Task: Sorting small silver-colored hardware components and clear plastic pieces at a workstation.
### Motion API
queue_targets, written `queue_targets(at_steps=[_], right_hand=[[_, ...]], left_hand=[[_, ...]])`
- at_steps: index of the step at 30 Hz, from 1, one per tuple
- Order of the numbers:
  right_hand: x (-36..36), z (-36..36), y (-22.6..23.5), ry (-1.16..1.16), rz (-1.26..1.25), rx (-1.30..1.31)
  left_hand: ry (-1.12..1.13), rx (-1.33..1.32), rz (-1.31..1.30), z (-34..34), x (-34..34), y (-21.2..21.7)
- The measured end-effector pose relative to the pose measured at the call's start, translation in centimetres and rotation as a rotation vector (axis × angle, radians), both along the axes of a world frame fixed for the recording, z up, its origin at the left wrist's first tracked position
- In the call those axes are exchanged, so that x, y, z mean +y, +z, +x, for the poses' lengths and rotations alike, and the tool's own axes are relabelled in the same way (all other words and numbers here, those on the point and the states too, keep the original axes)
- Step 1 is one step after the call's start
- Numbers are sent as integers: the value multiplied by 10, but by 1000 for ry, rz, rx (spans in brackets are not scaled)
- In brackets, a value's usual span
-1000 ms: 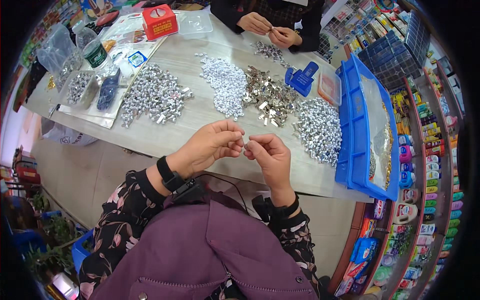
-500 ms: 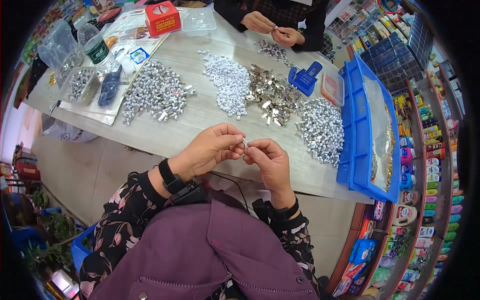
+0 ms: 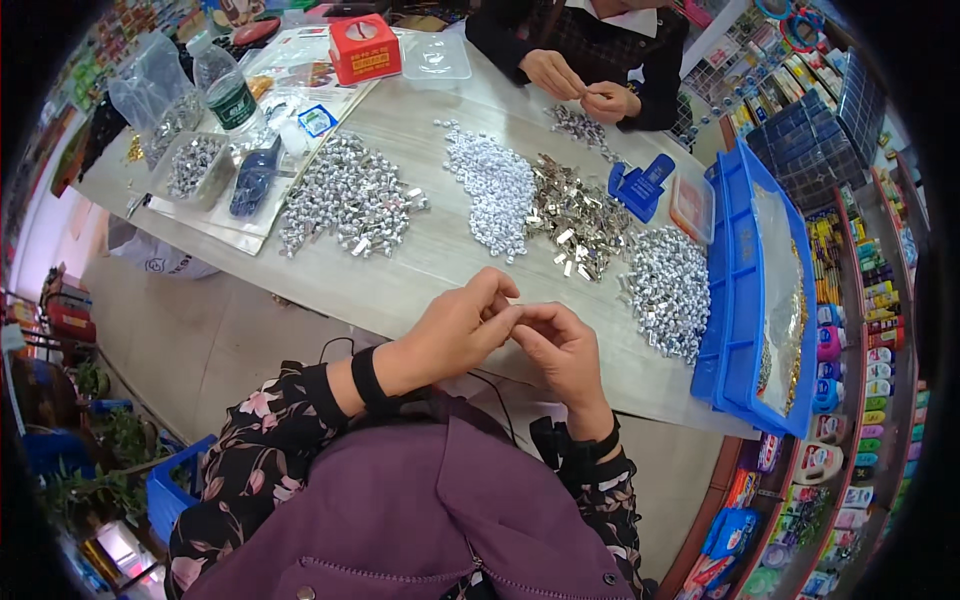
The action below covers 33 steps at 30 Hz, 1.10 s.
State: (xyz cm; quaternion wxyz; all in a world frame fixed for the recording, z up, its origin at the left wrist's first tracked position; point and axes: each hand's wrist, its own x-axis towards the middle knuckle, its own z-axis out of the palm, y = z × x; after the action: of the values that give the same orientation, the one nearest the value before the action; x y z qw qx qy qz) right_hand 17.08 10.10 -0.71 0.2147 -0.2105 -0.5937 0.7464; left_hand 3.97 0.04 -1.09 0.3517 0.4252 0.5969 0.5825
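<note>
The left hand and right hand pinch closed near the edge of the worktop (on what, I cannot tell), so a slack grip could lose something small, while metal pieces lie beyond.

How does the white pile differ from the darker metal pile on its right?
The white pile is pale with roundish pieces; the metal pile is duller, with flat, longer ones. The white pile reaches farther from the person than the metal pile. Both are loose heaps on the table.
</note>
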Motion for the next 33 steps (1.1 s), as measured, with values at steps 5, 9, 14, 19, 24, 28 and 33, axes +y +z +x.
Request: queue_targets(at_steps=[5,9,14,19,24,28,33], right_hand=[[12,-2,-8,90,88,-125],[14,-8,-20,99,137,-135],[21,-12,-5,147,188,-170],[75,0,-3,-21,632,-362],[96,4,-4,-55,901,-539],[96,-3,-2,-31,1055,-560],[92,-1,-2,1,1104,-508]], left_hand=[[23,220,-29,1,-1,10],[-25,74,-103,-5,3,4],[-117,-96,-253,-50,9,-3],[165,887,-214,-113,4,11],[59,1038,-282,-100,23,13],[-205,1053,-73,-65,53,5],[-269,1204,-88,-55,70,-5]])
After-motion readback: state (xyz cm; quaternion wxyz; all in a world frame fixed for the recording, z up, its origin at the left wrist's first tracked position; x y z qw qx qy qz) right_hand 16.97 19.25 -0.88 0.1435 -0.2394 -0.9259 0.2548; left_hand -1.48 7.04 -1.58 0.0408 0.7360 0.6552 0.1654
